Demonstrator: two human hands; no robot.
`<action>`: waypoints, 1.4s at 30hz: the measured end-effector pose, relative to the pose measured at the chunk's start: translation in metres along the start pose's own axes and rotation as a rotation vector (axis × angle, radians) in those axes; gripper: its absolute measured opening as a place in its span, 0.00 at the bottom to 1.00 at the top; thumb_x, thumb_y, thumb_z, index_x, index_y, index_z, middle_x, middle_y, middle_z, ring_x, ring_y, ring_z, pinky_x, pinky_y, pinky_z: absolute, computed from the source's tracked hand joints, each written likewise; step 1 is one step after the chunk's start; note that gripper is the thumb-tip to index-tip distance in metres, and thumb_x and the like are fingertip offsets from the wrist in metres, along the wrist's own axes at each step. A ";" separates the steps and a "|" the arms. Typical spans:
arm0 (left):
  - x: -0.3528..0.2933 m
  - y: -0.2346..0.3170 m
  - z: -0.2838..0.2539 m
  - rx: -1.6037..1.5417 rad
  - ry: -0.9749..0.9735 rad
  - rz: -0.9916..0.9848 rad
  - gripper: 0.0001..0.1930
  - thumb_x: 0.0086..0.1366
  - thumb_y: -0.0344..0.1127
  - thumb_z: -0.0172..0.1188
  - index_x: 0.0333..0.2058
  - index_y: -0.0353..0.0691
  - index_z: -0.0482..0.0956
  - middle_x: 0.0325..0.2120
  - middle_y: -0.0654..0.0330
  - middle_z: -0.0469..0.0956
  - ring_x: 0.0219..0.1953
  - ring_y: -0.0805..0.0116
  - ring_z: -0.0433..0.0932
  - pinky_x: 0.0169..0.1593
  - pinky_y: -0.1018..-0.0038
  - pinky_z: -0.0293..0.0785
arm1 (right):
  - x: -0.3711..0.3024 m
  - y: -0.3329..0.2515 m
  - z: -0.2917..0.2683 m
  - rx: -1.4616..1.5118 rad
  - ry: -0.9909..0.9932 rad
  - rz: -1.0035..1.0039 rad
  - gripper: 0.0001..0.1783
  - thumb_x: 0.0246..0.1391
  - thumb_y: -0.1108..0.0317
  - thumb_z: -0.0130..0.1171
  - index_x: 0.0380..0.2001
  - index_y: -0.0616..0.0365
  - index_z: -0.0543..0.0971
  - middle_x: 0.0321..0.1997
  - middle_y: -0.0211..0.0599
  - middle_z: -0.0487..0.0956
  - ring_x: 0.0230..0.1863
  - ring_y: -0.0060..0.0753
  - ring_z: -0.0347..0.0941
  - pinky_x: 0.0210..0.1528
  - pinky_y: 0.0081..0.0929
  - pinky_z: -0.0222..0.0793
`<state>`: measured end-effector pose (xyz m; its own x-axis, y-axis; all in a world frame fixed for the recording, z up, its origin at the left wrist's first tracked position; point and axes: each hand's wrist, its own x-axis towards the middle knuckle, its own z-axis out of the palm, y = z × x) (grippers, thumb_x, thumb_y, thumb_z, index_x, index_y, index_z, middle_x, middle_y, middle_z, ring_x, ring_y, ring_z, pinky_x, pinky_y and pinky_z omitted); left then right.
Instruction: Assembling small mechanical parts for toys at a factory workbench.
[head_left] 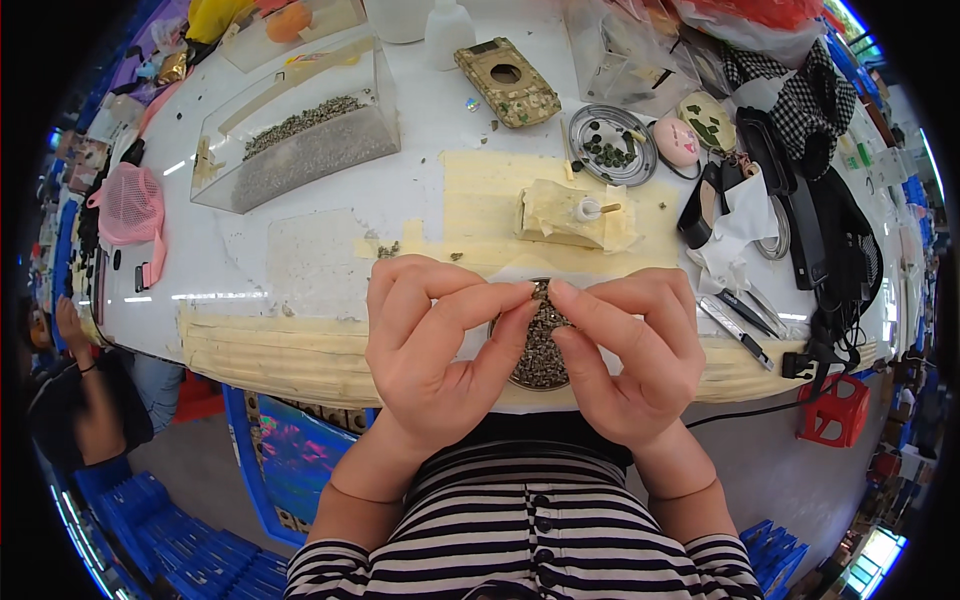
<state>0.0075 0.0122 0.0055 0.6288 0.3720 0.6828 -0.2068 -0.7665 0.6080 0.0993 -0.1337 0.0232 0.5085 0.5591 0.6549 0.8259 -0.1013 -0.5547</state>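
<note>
Both hands meet over a round dish (545,384) filled with tiny grey-brown pieces (543,352). My left hand (435,350) is closed, thumb and index finger drawn together at the dish's far side. Opposite it, my right hand (632,350) is closed in a similar pinch, its index fingertip almost touching the left one. Whatever sits between the fingertips is too small to make out. Beyond the hands, a block wrapped in cream masking tape (550,228) carries a small white cup (588,208) with a thin stick in it.
A camouflaged model tank hull (508,82) lies farther back. Beside it a metal dish (650,165) holds dark green parts. At left stands a clear box (225,188) of small pieces. A craft knife (735,332) and tweezers (765,308) lie right. Another person (95,400) sits at far left.
</note>
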 end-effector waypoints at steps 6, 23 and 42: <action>0.001 0.000 -0.001 -0.034 -0.020 0.002 0.11 0.50 0.22 0.72 0.34 0.39 0.85 0.29 0.63 0.76 0.34 0.64 0.70 0.39 0.72 0.66 | -0.002 0.004 0.000 0.056 -0.031 0.058 0.18 0.41 0.75 0.73 0.40 0.57 0.87 0.31 0.30 0.80 0.31 0.33 0.70 0.33 0.27 0.66; 0.002 0.001 0.001 -0.046 -0.059 0.004 0.10 0.51 0.21 0.71 0.34 0.37 0.85 0.28 0.62 0.76 0.34 0.65 0.70 0.39 0.73 0.66 | 0.025 0.017 -0.027 -0.127 0.171 0.075 0.11 0.48 0.77 0.69 0.37 0.59 0.86 0.31 0.35 0.80 0.32 0.34 0.71 0.36 0.26 0.66; 0.002 0.000 0.003 -0.024 -0.023 -0.013 0.13 0.47 0.23 0.74 0.34 0.41 0.86 0.28 0.64 0.76 0.31 0.64 0.71 0.36 0.70 0.68 | 0.032 0.042 -0.016 -0.227 0.047 0.034 0.06 0.49 0.76 0.70 0.32 0.59 0.84 0.32 0.33 0.80 0.35 0.33 0.71 0.38 0.27 0.66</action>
<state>0.0111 0.0117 0.0056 0.6485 0.3692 0.6657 -0.2164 -0.7490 0.6263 0.1542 -0.1331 0.0288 0.5436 0.5141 0.6635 0.8388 -0.3050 -0.4510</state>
